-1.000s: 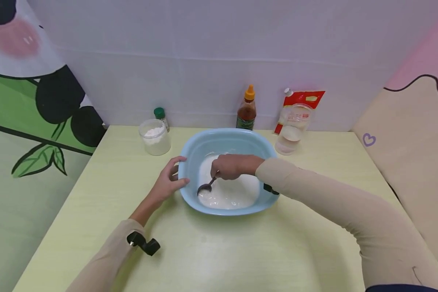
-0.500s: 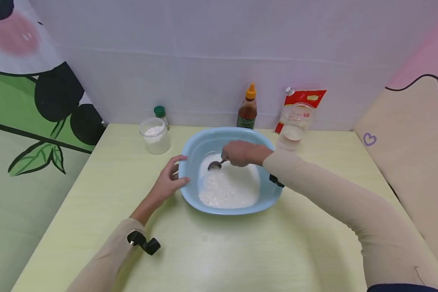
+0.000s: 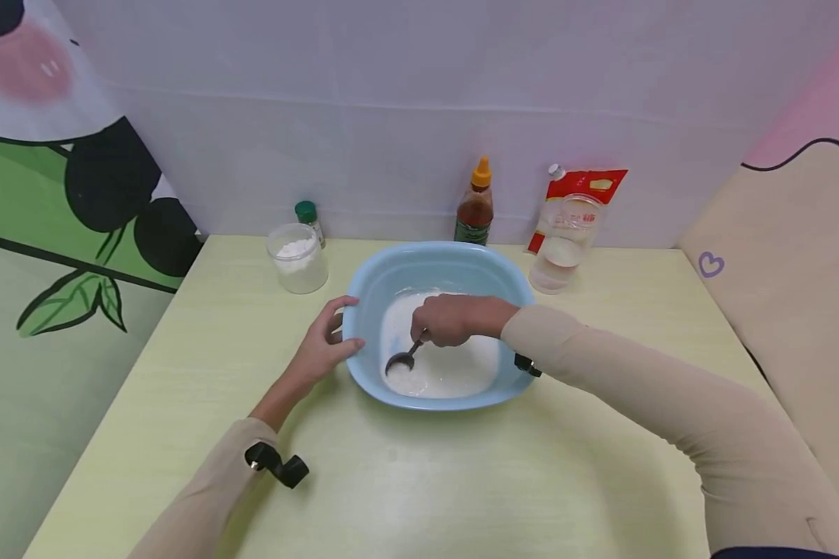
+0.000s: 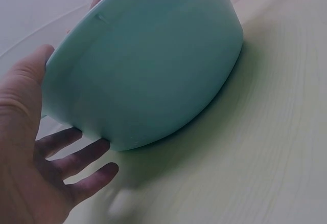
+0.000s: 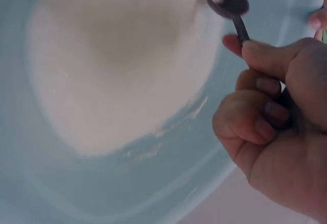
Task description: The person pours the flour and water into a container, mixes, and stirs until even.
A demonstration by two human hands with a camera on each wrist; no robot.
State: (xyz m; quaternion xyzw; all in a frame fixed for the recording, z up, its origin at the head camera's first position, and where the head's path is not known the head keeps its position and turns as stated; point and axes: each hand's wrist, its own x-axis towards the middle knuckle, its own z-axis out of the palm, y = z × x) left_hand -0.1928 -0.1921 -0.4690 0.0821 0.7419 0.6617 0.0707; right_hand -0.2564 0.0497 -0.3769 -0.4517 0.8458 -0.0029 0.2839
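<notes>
A light blue plastic basin (image 3: 436,252) holds a white liquid (image 3: 461,369) that covers most of its floor. My left hand (image 3: 322,345) grips the basin's left side, thumb over the rim; in the left wrist view the other fingers (image 4: 84,157) spread beside and below the outer wall. Over the liquid, my right hand (image 3: 447,320) holds a dark spoon (image 3: 400,361) by its handle. The spoon's bowl dips at the liquid's left edge. In the right wrist view the fingers curl round the handle, and the spoon's bowl (image 5: 228,2) carries some white stuff.
Behind the basin to the left stand a clear jar of white powder (image 3: 299,264) and a small green-capped bottle (image 3: 309,217). A sauce bottle (image 3: 474,210) with an orange cap is at the back. A clear container (image 3: 562,248) and a red-and-white pouch (image 3: 590,185) stand at back right.
The right hand has swept the spoon through the liquid, first away toward the basin's back, then back toward the near left. The left hand has stayed on the rim.
</notes>
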